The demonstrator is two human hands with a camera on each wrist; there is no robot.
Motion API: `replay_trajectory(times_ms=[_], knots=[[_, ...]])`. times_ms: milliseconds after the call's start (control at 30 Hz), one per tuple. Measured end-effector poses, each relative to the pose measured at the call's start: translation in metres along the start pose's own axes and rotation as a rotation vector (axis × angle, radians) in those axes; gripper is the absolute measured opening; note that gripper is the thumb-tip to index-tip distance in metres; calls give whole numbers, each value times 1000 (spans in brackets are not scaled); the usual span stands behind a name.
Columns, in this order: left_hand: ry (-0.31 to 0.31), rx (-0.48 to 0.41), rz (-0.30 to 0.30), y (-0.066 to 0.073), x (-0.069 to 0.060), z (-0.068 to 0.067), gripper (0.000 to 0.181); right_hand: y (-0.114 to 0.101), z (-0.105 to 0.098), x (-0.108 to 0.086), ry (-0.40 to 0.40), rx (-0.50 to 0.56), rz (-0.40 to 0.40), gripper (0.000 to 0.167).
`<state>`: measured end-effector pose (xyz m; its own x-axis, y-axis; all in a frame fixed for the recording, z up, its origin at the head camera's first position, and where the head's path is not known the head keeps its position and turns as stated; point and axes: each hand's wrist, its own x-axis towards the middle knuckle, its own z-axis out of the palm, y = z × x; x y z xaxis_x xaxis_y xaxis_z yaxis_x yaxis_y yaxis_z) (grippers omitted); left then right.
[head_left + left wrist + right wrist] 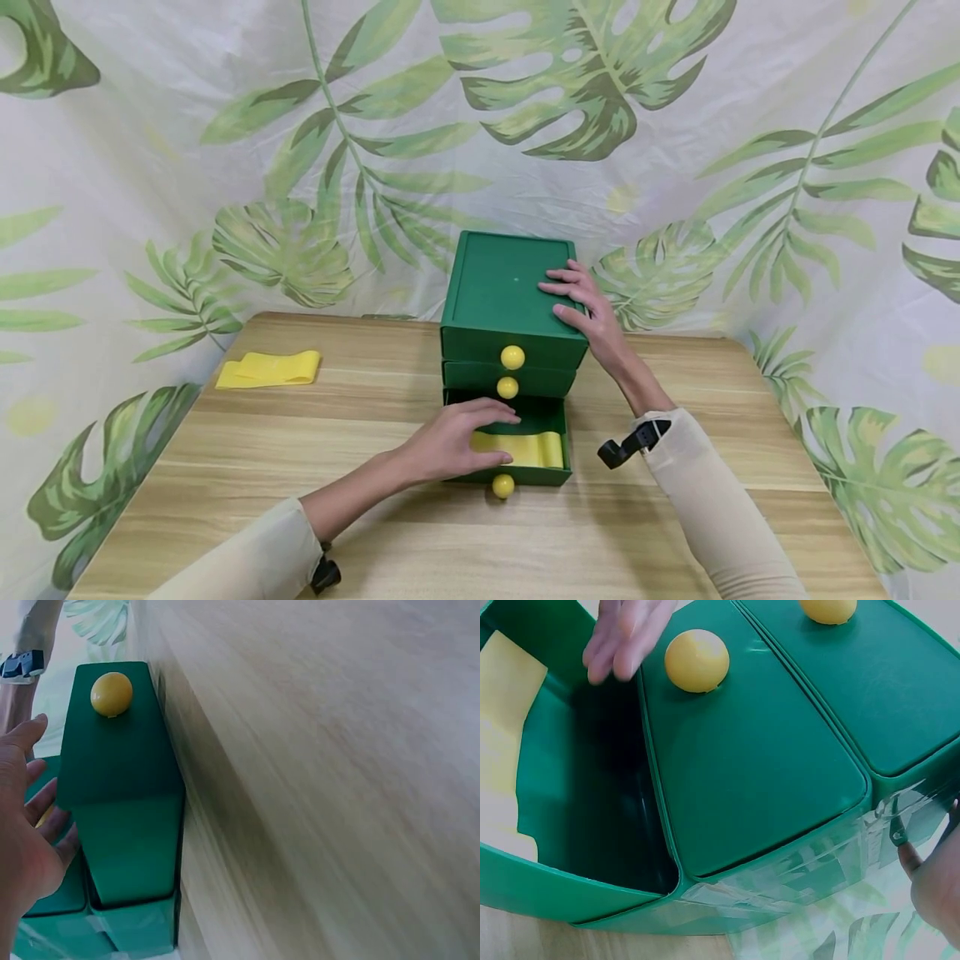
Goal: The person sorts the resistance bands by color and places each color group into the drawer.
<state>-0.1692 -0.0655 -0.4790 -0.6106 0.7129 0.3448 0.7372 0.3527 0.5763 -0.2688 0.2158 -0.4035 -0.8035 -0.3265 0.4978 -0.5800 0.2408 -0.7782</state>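
Observation:
A small green drawer cabinet [510, 283] has its bottom drawer [566, 454] pulled out; the upper two drawers are closed. Inside that bottom drawer lies a folded yellow strip [531, 450], flat like a band. Over the drawer's left part hovers my left hand [442, 442], its thumb and fingers spread apart and gripping nothing. In the right wrist view, the left fingertips [622, 645] are above the drawer, apart from the strip [502, 742]. My right hand [596, 321] rests on the cabinet's top right edge, fingers extended over the lid.
Another folded yellow strip [270, 369] lies on the wooden table [360, 358] at the far left. Round yellow knobs [512, 357] stick out from the drawer fronts. A leaf-patterned cloth [405, 167] hangs behind the table.

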Motion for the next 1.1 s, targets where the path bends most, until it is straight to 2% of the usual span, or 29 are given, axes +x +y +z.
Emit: replay_trajectory(times_ms=[233, 467, 700, 833, 1100], knots=[[44, -20, 45, 1, -15, -21, 44, 0, 0, 0, 5, 4, 1, 39], [81, -14, 57, -2, -26, -42, 42, 0, -1, 0, 2, 2, -4, 39], [188, 24, 131, -15, -47, -62, 44, 0, 1, -1, -14, -9, 2, 39], [232, 48, 120, -24, -60, -73, 44, 0, 1, -1, -15, -15, -3, 39], [249, 95, 25, -43, -82, -101, 53, 0, 0, 0, -11, -9, -17, 40]])
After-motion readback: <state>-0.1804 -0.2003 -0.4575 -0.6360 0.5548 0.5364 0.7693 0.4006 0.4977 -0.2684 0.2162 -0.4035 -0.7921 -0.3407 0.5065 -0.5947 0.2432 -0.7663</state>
